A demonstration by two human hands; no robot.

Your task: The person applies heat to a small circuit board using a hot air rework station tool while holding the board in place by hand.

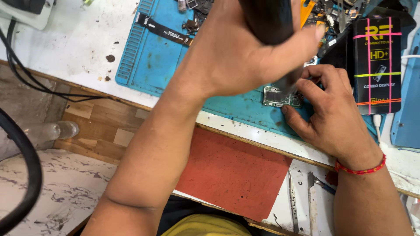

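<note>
My left hand (236, 57) is wrapped around a thick dark tool handle (269, 19), and the tool's blurred tip points down at a small green circuit board (275, 97). The board lies on a blue work mat (153, 57). My right hand (332, 113), with a red thread band (361, 168) on its wrist, rests on the mat. Its fingertips press on the board's right edge and hide part of it.
A black flat package (377, 65) with coloured stripes lies right of the mat. A black flex cable (164, 29) and small parts sit at the mat's top. A red sheet (232, 170), metal tweezers (293, 201) and black cords (26, 74) lie nearer me.
</note>
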